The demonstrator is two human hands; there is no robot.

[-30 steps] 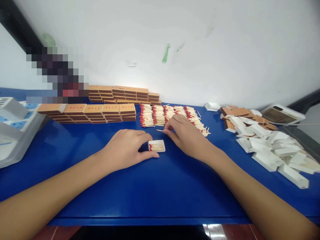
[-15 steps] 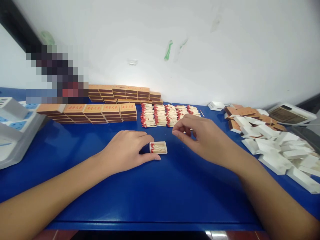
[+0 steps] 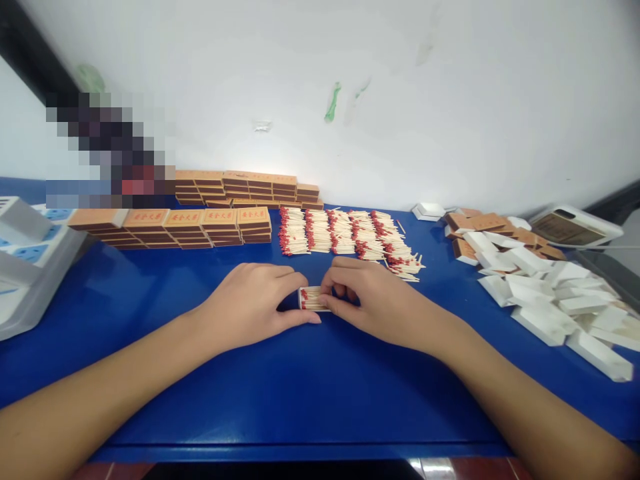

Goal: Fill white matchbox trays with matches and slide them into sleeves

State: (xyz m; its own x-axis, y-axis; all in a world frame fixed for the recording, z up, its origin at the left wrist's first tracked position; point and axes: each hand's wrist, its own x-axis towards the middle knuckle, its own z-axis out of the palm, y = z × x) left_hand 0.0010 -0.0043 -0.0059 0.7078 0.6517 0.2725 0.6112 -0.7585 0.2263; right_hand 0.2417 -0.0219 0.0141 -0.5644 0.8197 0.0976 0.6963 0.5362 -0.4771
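A small white matchbox tray (image 3: 301,298) lies on the blue table with red-headed matches (image 3: 311,300) in it, heads toward the left. My left hand (image 3: 255,297) steadies it, thumb along the near side and fingers curled at the far left corner. Over the tray's right end, my right hand (image 3: 367,293) is closed in a pinch, its fingertips down on the matches and covering that end. Just beyond my hands, loose matches (image 3: 320,232) lie in several bundles side by side, with a spilled heap (image 3: 405,263) at the right.
Stacked orange matchboxes (image 3: 170,227) stand at the left, with another row (image 3: 260,183) along the wall. At the right lie a pile of white trays (image 3: 555,287), orange sleeves (image 3: 480,227) and a phone (image 3: 575,223). A white power strip (image 3: 55,273) borders the left.
My right hand has moved left and toward me, from beside the match bundles to the tray. The heap it hid now shows. My left hand has stayed on the tray.
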